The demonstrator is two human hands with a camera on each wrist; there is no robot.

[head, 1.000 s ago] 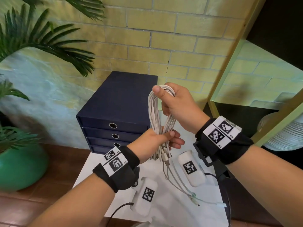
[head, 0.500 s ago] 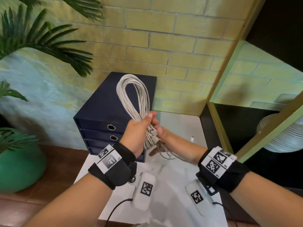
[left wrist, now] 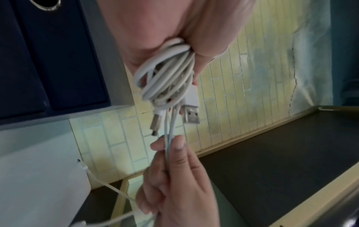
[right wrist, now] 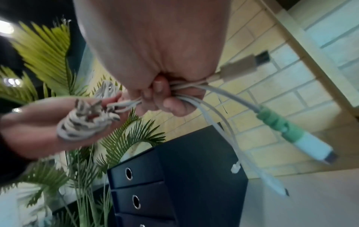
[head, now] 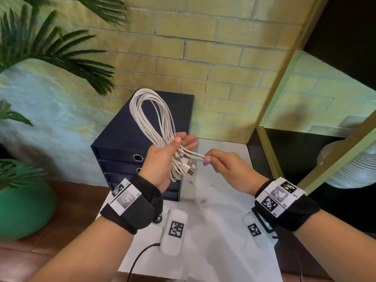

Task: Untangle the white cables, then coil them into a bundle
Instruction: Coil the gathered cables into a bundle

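Observation:
The white cables [head: 151, 117] form a long coil whose loop stands up in front of the drawer box. My left hand [head: 165, 159] holds the coil at its lower end, thumb pinning the strands against the palm, fingers stretched out behind. USB plugs [head: 189, 168] hang beside that palm. My right hand [head: 220, 165] pinches a few strands [head: 195, 155] that run tight from the coil to the right. The left wrist view shows the coil [left wrist: 167, 76], a plug [left wrist: 191, 113] and the right hand [left wrist: 174, 169]. Loose ends with a green-banded plug [right wrist: 291, 130] stick out past the right fingers [right wrist: 165, 98].
A dark blue drawer box [head: 126, 137] stands at the back of the white table [head: 213, 231]. A green pot [head: 20, 210] with palm leaves is on the left. A yellow shelf frame [head: 276, 94] and stacked white plates [head: 350, 165] are on the right.
My right hand left the top of the coil, went down to the ends and drew them out to the right. My left hand turned the coil loop-up, and its fingers have spread.

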